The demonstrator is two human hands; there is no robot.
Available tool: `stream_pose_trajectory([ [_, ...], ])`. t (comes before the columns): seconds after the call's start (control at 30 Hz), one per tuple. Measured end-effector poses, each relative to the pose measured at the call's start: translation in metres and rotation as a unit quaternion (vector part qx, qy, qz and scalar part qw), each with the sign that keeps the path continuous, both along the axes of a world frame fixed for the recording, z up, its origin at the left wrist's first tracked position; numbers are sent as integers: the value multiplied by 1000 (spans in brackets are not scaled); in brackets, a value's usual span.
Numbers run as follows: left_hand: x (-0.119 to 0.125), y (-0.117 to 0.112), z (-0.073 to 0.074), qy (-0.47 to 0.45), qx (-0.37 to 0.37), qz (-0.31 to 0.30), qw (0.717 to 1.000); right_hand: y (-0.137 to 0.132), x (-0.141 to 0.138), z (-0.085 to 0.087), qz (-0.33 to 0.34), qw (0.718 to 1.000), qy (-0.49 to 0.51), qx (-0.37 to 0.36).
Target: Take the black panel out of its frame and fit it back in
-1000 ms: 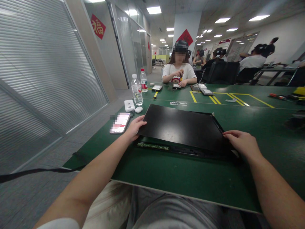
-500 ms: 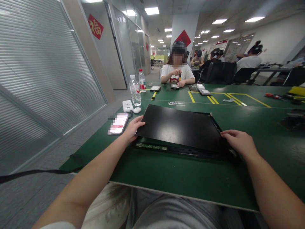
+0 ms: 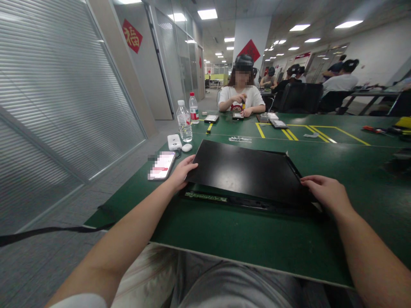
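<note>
Over a black frame (image 3: 248, 203) on the green tabletop (image 3: 250, 244): one flat black rectangular panel (image 3: 244, 169) — my left hand (image 3: 181, 173) is clasping its left edge, my right hand (image 3: 328, 192) is pinching its right, presumably balancing it.

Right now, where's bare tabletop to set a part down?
Free: green table, the strip between the black frame and the near edge; also right of the right hand, up to the dark items at far right. Crowded: left of and beyond the left hand, with the phone, white device and water bottles; the black panel takes the middle.
</note>
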State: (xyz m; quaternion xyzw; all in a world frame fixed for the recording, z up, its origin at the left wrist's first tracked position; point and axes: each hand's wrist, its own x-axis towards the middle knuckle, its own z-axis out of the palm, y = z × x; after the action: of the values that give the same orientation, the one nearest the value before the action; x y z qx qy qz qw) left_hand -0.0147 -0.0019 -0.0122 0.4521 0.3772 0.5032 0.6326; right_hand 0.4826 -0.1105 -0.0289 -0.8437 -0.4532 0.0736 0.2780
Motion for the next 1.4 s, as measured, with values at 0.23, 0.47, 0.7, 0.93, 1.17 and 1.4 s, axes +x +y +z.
stream_pose_trajectory([
  [0.23,-1,-1,0,11,11,-20,1000,0,-3,0,-12,1000,3,2],
  [0.47,-6,1,0,55,51,-22,997,-1,-9,9,-19,1000,7,-2],
  [0.7,-15,13,-12,183,104,35,977,-6,-20,20,-23,999,24,-8],
  [0.93,-19,23,-22,324,147,39,934,-5,-15,15,-17,1000,24,6],
  [1.17,-26,29,-33,444,185,39,876,-5,-16,14,-25,999,37,-2],
  [1.4,-29,30,-34,501,197,26,842,-1,-5,4,-17,999,31,21],
])
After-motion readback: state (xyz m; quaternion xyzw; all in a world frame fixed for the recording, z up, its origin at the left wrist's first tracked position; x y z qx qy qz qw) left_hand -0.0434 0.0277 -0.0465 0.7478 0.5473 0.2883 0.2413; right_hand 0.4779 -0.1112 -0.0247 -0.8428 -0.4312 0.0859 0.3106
